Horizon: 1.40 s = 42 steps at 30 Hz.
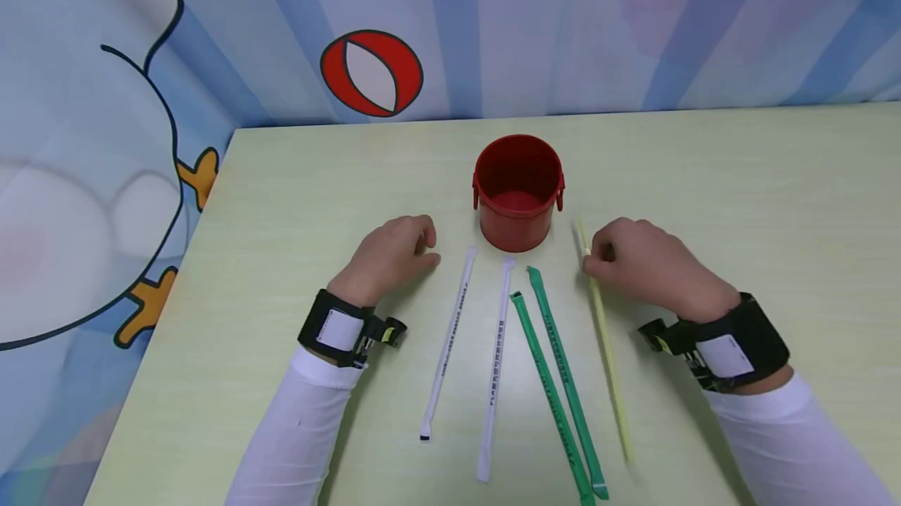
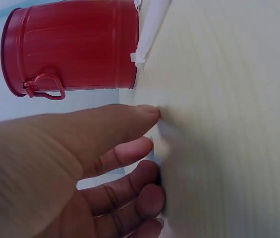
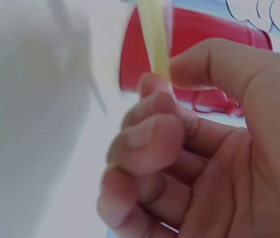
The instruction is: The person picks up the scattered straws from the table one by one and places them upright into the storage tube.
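My right hand (image 1: 647,265) pinches a yellow straw (image 1: 603,338) near its far end, between thumb and fingertips. In the right wrist view the yellow straw (image 3: 154,42) overlaps the red bucket behind it. On the left, my left hand (image 1: 390,257) rests at the table with loosely curled fingers and holds nothing. Its thumb tip (image 2: 148,111) comes down by the tabletop in the left wrist view. Two white paper-wrapped straws, one left (image 1: 449,340) and one right (image 1: 496,365), lie between my hands. Beside them are two green-wrapped straws, one left (image 1: 552,396) and one right (image 1: 567,381).
A small red bucket (image 1: 516,231) with side handles stands upright beyond the straws, its mouth facing up. The pale wooden table (image 1: 296,201) ends at a printed cloth backdrop (image 1: 521,29) at the back and left. Both wrists wear black camera straps.
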Each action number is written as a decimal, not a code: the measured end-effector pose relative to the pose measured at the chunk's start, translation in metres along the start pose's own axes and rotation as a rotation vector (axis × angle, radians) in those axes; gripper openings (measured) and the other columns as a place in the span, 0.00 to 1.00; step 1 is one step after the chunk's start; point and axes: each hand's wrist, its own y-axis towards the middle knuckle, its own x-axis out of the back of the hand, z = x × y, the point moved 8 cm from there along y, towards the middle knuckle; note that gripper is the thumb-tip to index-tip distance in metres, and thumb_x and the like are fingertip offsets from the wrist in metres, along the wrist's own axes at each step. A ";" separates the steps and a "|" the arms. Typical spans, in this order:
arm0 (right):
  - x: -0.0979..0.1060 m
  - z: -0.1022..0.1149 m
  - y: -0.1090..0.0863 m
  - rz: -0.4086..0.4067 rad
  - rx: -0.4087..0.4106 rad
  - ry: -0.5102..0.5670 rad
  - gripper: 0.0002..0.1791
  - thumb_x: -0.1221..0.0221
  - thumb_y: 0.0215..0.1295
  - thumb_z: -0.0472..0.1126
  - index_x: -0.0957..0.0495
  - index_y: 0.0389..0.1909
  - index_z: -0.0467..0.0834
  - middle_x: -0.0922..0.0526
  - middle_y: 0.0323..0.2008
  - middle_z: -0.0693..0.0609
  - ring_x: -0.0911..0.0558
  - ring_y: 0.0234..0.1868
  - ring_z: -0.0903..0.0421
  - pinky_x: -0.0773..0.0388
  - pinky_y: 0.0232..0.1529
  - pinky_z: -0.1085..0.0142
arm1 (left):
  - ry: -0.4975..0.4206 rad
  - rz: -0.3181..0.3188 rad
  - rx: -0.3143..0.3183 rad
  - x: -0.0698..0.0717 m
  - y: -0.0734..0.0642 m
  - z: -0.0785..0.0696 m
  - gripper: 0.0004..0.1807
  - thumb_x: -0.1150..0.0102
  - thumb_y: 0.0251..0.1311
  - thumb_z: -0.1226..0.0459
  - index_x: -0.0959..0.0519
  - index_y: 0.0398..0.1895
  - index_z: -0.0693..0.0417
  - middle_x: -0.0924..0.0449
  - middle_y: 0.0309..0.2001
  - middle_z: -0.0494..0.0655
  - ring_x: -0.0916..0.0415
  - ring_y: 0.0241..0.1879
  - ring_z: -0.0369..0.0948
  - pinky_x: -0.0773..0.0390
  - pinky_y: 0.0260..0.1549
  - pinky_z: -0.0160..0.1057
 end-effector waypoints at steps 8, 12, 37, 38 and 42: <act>0.032 -0.001 -0.005 -0.184 0.030 0.048 0.14 0.47 0.66 0.38 0.24 0.20 0.42 0.34 0.14 0.54 0.34 0.19 0.55 0.39 0.22 0.64 | -0.007 -0.001 0.014 0.001 0.000 0.001 0.08 0.37 0.66 0.62 0.24 0.42 0.55 0.26 0.33 0.50 0.29 0.35 0.45 0.30 0.35 0.39; 0.043 0.003 -0.008 -0.274 0.072 0.062 0.14 0.48 0.67 0.37 0.23 0.21 0.43 0.30 0.15 0.52 0.35 0.18 0.56 0.39 0.21 0.64 | -0.007 0.000 0.017 0.000 0.000 0.001 0.08 0.37 0.66 0.62 0.24 0.41 0.54 0.26 0.33 0.50 0.29 0.35 0.45 0.31 0.35 0.39; 0.100 0.033 -0.020 -0.688 0.193 0.080 0.13 0.48 0.65 0.36 0.20 0.23 0.41 0.24 0.17 0.48 0.34 0.17 0.60 0.39 0.25 0.68 | -0.014 -0.003 0.019 0.000 0.000 0.000 0.07 0.37 0.66 0.62 0.24 0.41 0.55 0.26 0.34 0.50 0.29 0.35 0.45 0.31 0.35 0.39; 0.102 0.034 -0.020 -0.697 0.199 0.082 0.13 0.48 0.65 0.36 0.19 0.23 0.41 0.24 0.17 0.48 0.34 0.17 0.60 0.39 0.25 0.68 | -0.013 -0.003 0.017 0.000 0.000 0.000 0.08 0.37 0.66 0.62 0.24 0.41 0.55 0.26 0.34 0.50 0.29 0.35 0.45 0.31 0.35 0.39; 0.109 0.040 -0.020 -0.736 0.223 0.087 0.13 0.48 0.65 0.36 0.19 0.23 0.39 0.24 0.16 0.47 0.34 0.18 0.61 0.39 0.26 0.69 | -0.011 -0.003 0.013 0.000 0.000 0.000 0.08 0.37 0.66 0.62 0.24 0.41 0.55 0.26 0.34 0.50 0.29 0.35 0.45 0.31 0.35 0.39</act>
